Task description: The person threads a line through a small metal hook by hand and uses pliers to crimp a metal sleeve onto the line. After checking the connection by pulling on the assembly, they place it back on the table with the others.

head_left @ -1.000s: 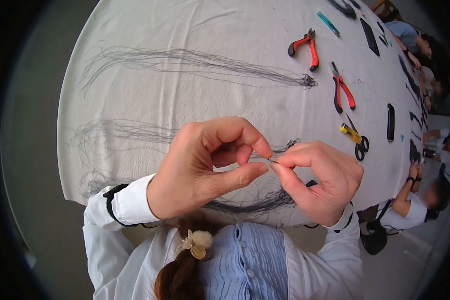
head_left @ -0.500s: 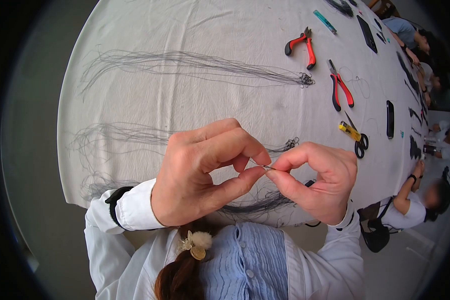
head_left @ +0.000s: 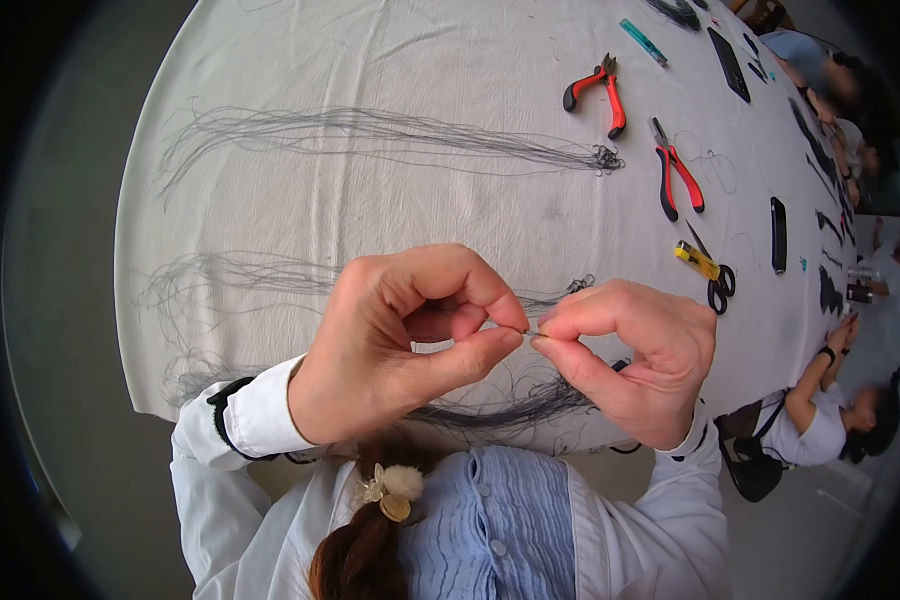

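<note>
My left hand [head_left: 410,340] is closed in a pinch, thumb against forefinger. Facing it, my right hand [head_left: 630,350] pinches too, its fingertips a small gap away. Between them runs a thin dark strand [head_left: 530,333], held at both ends; a tiny pale glint shows on it, too small to name. Below my hands a thick bundle of dark strands [head_left: 490,415] lies at the table edge. Behind my left hand is a second bundle of strands [head_left: 230,272], partly covered, its knotted end [head_left: 581,284] showing above my right hand.
Farther up the white cloth [head_left: 490,60] lies another strand bundle [head_left: 370,127]. To the right are red-handled cutters [head_left: 600,95], red-handled long-nose pliers [head_left: 673,175], black scissors [head_left: 720,285] under a yellow item [head_left: 697,260], and a teal item [head_left: 643,43]. Other people sit along the right edge.
My left hand has shifted slightly left and down, widening the gap between the two pinches. The right hand has barely moved.
</note>
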`<control>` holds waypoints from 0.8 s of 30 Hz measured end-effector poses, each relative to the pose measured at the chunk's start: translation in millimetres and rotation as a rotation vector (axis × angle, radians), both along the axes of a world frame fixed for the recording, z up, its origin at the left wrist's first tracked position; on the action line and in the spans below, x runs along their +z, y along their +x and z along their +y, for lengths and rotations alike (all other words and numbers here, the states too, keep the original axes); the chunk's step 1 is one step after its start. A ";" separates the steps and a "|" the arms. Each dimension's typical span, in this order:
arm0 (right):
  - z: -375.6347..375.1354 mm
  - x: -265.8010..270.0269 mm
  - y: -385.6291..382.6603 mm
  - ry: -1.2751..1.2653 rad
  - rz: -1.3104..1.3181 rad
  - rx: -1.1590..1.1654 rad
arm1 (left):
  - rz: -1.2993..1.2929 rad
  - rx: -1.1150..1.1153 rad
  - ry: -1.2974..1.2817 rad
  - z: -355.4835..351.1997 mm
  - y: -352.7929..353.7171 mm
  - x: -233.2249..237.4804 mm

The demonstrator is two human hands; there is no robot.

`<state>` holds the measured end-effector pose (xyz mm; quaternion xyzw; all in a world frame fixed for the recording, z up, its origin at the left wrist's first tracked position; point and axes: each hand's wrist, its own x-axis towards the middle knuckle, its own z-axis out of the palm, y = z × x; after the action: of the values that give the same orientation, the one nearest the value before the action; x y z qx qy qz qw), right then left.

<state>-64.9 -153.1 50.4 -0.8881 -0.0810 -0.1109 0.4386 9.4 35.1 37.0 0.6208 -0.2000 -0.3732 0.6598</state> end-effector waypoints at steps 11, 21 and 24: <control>-1.0 2.2 -1.2 0.044 0.040 0.016 | 0.187 -0.011 0.009 0.9 1.5 0.6; -4.6 6.7 -0.9 0.680 0.628 0.025 | 0.219 -0.015 0.004 1.0 2.0 4.7; -4.9 6.6 0.5 0.730 0.703 0.049 | 0.215 -0.003 -0.012 1.1 2.8 8.7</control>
<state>-64.4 -158.0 57.1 -0.6582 0.0950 0.1841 0.7238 12.2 36.3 45.7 0.5729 -0.1310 -0.4375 0.6806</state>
